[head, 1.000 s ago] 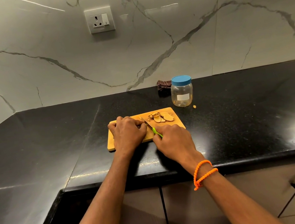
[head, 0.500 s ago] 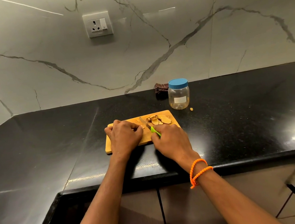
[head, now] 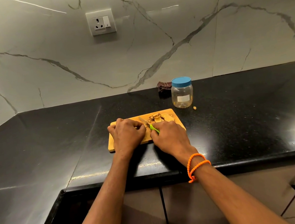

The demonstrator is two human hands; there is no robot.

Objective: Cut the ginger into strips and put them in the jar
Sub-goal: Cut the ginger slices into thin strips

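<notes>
Green-handled knife (head: 149, 126) sits tight in the right hand (head: 170, 137) to cut, while the curled left hand (head: 127, 134) holds ginger steady on the board (head: 178, 123).

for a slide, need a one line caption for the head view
Right hand slicing ginger with a green-handled knife on a wooden board, lidded jar behind.
</notes>
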